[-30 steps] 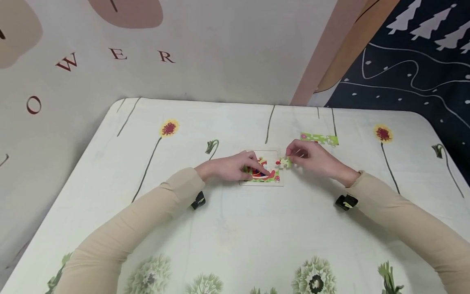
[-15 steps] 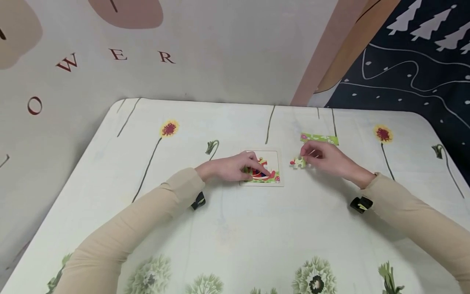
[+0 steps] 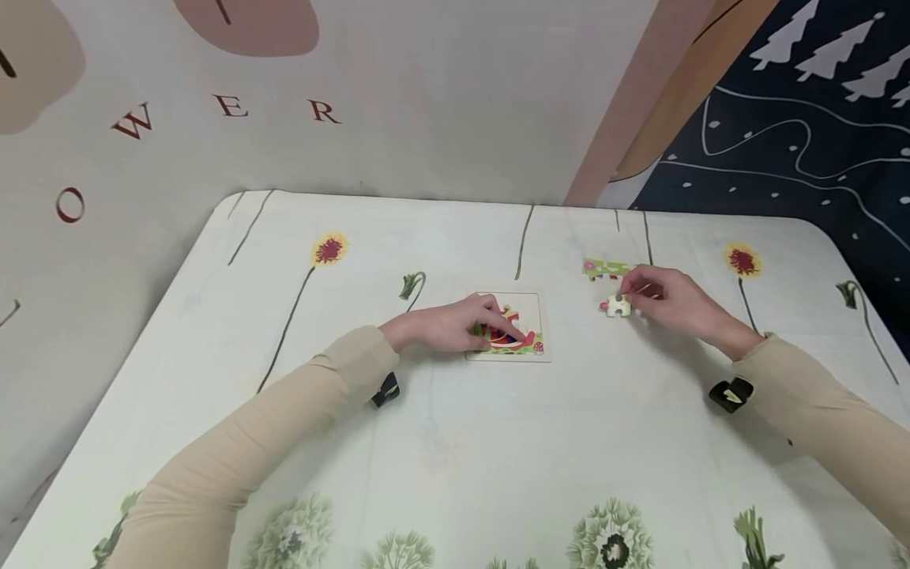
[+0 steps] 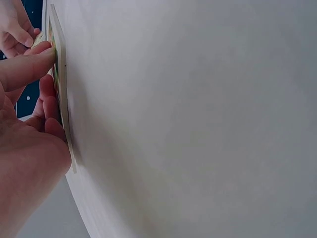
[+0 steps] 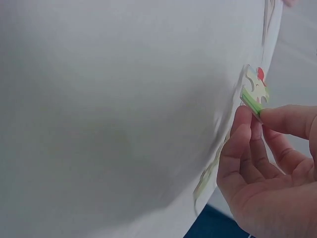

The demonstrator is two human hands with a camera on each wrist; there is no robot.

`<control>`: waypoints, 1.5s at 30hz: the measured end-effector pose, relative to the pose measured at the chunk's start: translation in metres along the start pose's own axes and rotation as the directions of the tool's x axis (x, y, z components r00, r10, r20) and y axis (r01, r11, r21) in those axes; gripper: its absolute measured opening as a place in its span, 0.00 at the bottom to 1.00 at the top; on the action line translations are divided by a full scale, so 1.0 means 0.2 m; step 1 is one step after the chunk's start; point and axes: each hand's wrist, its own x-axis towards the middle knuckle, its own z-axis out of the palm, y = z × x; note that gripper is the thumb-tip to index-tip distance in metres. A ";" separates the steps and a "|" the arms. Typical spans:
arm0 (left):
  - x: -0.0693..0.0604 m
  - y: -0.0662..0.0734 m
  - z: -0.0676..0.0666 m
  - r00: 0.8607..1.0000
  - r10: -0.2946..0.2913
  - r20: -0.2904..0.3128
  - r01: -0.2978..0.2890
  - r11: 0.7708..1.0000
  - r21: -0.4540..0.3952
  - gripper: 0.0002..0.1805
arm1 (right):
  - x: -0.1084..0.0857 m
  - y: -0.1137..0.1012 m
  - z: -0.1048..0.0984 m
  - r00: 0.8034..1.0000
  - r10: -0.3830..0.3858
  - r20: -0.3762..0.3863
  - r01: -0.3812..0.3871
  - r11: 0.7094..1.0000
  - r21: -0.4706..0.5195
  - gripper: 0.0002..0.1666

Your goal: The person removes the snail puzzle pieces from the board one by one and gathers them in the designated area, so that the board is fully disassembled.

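Observation:
A jigsaw piece (image 3: 617, 307), pale with green and a red tip, is pinched between the thumb and fingers of my right hand (image 3: 671, 302). The right wrist view shows that piece (image 5: 255, 90) held by one green edge, tilted and above the tablecloth. My left hand (image 3: 453, 324) rests on a square puzzle board (image 3: 528, 310), its index finger stretched over the red and green picture. Part of the board lacks pieces and shows pale. In the left wrist view the thumb and fingers touch the board's (image 4: 60, 64) face; the hand hides part of it.
Green puzzle pieces (image 3: 606, 268) lie behind the right hand, which partly covers them. The white tablecloth (image 3: 455, 442) has printed flowers. A pale wall (image 3: 455, 118) rises behind the table, with a dark tree-patterned area (image 3: 796, 150) at the right.
My right hand has carried the jigsaw piece from the board's right edge rightward and slightly back, towards the green pieces. The left hand has stayed on the board.

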 end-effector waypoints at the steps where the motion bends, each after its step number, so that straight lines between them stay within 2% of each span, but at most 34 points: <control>1: 0.00 0.00 0.00 1.000 -0.002 0.000 0.002 1.000 -0.001 0.24 | 0.00 0.01 -0.01 1.000 0.010 0.000 -0.010 1.000 -0.004 0.08; 10: 0.00 0.00 0.01 1.000 -0.016 -0.004 0.016 1.000 -0.002 0.24 | -0.01 0.09 -0.10 0.998 0.052 -0.046 -0.056 0.996 -0.075 0.09; 17: 0.00 -0.01 0.01 1.000 -0.005 -0.002 0.004 1.000 -0.008 0.24 | -0.02 0.16 -0.12 0.995 0.034 -0.095 -0.044 0.994 -0.103 0.09; 27: 0.00 0.00 0.01 1.000 -0.002 -0.003 0.002 1.000 -0.008 0.24 | 0.01 0.19 -0.13 0.995 0.080 -0.066 -0.085 0.993 -0.083 0.10; 37: 0.00 0.00 0.01 1.000 -0.012 -0.004 0.012 1.000 -0.011 0.24 | 0.01 0.21 -0.12 0.995 0.071 -0.066 -0.077 0.994 -0.083 0.10; 45: 0.00 0.00 0.01 1.000 -0.008 -0.007 0.008 1.000 -0.015 0.24 | 0.01 0.21 -0.12 0.994 0.102 -0.050 -0.105 0.992 -0.074 0.11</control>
